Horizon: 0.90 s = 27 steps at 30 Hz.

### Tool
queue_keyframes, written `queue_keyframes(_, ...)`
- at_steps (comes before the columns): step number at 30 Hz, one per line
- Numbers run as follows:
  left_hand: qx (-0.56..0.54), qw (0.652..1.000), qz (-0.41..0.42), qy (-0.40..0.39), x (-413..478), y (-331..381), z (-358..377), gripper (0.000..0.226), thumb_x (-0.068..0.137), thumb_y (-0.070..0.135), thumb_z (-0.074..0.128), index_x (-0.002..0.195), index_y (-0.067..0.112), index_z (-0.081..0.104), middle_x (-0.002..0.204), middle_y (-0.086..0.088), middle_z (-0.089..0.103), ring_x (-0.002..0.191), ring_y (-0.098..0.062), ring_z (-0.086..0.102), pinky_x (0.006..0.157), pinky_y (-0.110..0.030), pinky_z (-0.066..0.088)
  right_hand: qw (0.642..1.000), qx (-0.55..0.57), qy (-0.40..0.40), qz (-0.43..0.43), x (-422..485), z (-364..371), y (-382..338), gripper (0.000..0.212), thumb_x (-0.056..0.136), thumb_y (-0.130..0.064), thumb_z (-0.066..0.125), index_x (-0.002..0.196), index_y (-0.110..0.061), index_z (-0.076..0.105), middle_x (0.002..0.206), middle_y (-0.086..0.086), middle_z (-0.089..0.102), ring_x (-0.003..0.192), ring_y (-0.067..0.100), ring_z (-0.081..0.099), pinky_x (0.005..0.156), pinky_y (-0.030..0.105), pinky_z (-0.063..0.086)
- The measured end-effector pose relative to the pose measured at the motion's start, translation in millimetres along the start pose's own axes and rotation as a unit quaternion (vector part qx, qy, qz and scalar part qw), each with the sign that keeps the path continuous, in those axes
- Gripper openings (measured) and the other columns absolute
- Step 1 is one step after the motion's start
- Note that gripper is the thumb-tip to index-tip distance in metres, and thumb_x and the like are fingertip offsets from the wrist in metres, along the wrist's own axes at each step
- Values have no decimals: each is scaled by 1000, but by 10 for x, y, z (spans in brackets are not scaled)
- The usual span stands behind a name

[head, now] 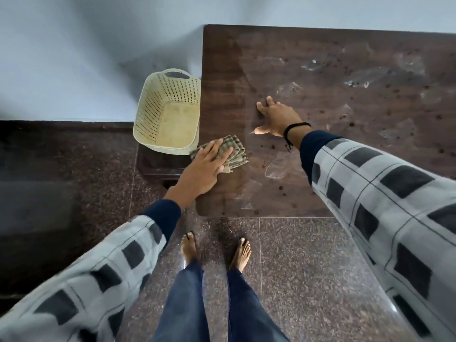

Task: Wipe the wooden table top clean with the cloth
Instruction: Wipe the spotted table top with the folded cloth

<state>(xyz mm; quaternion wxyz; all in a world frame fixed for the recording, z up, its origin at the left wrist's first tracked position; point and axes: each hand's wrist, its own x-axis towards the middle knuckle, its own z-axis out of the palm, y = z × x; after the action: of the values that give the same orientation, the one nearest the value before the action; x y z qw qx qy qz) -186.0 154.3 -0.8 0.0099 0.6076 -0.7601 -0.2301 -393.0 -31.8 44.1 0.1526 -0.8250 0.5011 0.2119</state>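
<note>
Cream perforated basket (167, 112) stands on the floor, just beside the left edge of the tabletop (320, 77); it holds nothing visible. Your left hand (204, 166) lies palm-down over the folded checked cloth (233, 151), fingers spread and pressing it flat rather than clenched around it. The cloth sits on the tabletop at its left edge, near the corner closest to you, with one corner of the fabric reaching out toward the basket.

Right of the cloth, your right hand (276, 117) rests flat on the tabletop, fingers splayed and grasping nothing; a black cord (294, 129) circles its wrist. The two hands are apart, not touching.

Wood nearest the left edge of the tabletop looks darker and more uniform. Right of your right hand the tabletop carries pale smeared patches and scattered dark specks out to the frame edge.

Your bare feet (214, 250) stand on the speckled floor just off the near edge of the tabletop.
</note>
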Motion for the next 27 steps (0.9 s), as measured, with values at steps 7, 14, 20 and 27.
queue_keyframes(7,17,996,82,-21,-851,106,399,95,95,3,49,156,42,-13,164,3,-26,151,-22,-22,123,-51,10,1000,15,0,18,-26,-15,-25,92,91,-57,66,163,-26,16,170,9,8,148,38,29,106,56,45)
queue_keyframes(14,97,939,327,-38,-554,-212,210,85,93,3,52,160,30,9,168,-7,-1,154,-24,-5,124,-41,4,999,23,-8,46,-40,-54,-98,95,90,-57,68,163,-29,15,171,4,4,154,37,21,108,55,42)
queue_keyframes(20,86,929,352,-69,-74,-137,41,70,101,12,49,159,33,15,168,-4,0,154,-23,-3,123,-39,1,998,36,-11,54,-24,-43,-85,95,87,-59,70,162,-34,16,172,0,3,154,35,21,109,53,42)
queue_keyframes(27,116,864,476,-116,-14,-329,-25,66,102,12,45,159,32,18,168,-2,7,155,-18,-3,126,-38,10,997,46,-3,59,11,13,-58,97,85,-62,71,161,-37,17,172,-1,4,154,32,23,106,52,46)
